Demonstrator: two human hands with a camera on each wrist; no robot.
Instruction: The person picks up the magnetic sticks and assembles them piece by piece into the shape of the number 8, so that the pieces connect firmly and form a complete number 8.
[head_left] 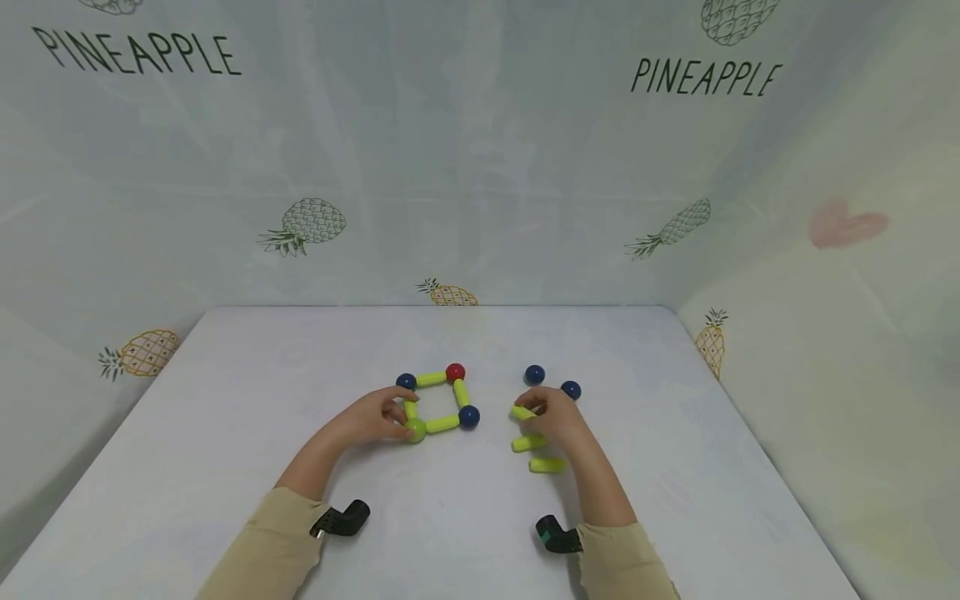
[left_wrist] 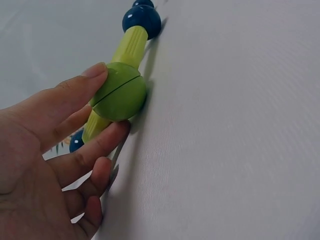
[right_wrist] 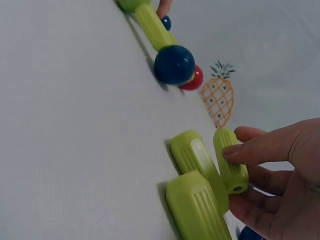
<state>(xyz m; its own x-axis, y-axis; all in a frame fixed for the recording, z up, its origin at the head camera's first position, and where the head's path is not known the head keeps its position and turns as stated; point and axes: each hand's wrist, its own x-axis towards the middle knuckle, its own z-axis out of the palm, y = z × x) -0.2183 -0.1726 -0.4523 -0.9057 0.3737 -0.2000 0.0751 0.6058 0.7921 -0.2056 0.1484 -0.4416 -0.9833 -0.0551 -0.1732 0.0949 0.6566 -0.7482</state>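
Note:
A square of yellow-green building rods joined by balls lies on the table: a red ball (head_left: 455, 372), a green ball (head_left: 416, 430) and two blue balls. My left hand (head_left: 372, 416) holds the green ball at the near left corner, thumb on one side and a finger beneath, as the left wrist view shows. On the right, my right hand (head_left: 561, 418) pinches a yellow-green rod (right_wrist: 231, 162) between thumb and fingers. Just nearer lie two more loose rods, one (head_left: 529, 443) partly beside the hand and one (head_left: 547, 465) closest to me.
Two loose blue balls, one (head_left: 535, 374) farther back and another (head_left: 571, 390) behind the right hand, sit on the white table (head_left: 420, 533). A pineapple-printed cloth (head_left: 480, 167) hangs behind the table's far edge. Black wrist devices stick out from both sleeves.

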